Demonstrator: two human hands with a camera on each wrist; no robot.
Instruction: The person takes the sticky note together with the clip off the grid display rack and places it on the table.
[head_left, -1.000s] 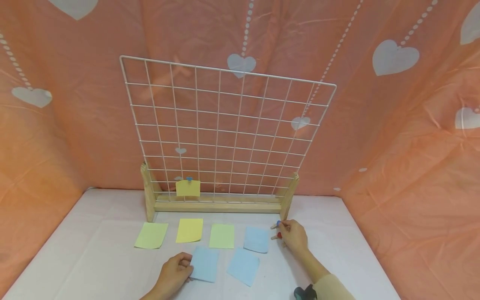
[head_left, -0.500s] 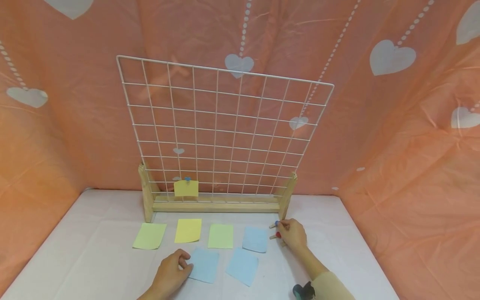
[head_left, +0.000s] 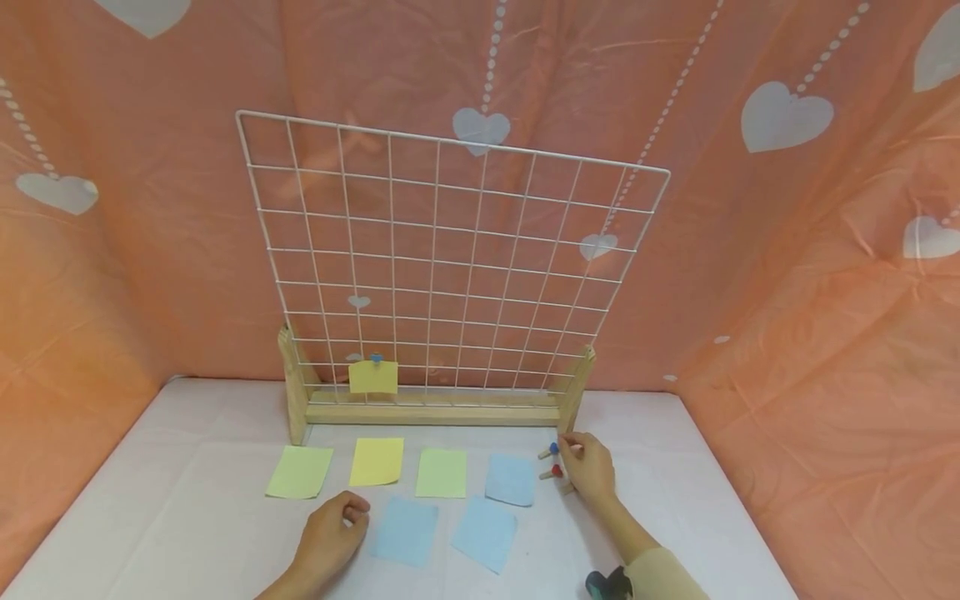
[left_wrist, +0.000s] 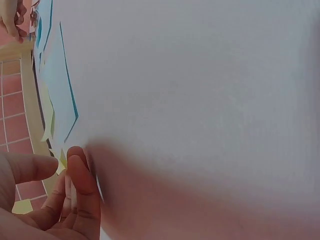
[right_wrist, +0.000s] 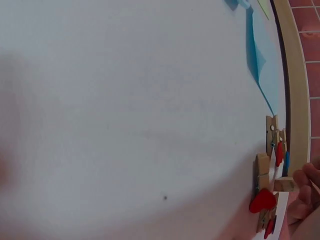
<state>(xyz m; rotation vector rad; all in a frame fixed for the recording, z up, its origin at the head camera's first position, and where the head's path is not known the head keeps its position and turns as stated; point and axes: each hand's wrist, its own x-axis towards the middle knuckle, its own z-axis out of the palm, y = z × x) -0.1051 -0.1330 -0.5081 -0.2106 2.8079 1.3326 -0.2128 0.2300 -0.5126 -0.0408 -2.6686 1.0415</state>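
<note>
On the white table, my left hand (head_left: 330,533) rests beside a light blue sticky note (head_left: 406,531). Its fingers are loosely curled with nothing between them, as the left wrist view also shows. At the right, my right hand (head_left: 588,467) is over several wooden clothespins with coloured hearts. Its thumb and fingertips pinch a wooden clothespin (right_wrist: 284,184), mostly hidden by the fingers. Lying close by are a blue-heart clothespin (head_left: 553,449) and a red-heart clothespin (head_left: 555,472). A nearer red-heart clothespin (right_wrist: 262,200) shows in the right wrist view.
A white wire grid (head_left: 450,267) stands in a wooden base (head_left: 435,414) at the back. A blue clip holds a yellow note (head_left: 372,377) on it. Several green, yellow and blue notes lie in front. Orange curtains (head_left: 847,358) enclose the table.
My left hand has let go of the light blue note and drawn back to the left. The right hand's fingertips have lifted slightly away from the blue-heart clothespin, which stays lying there.
</note>
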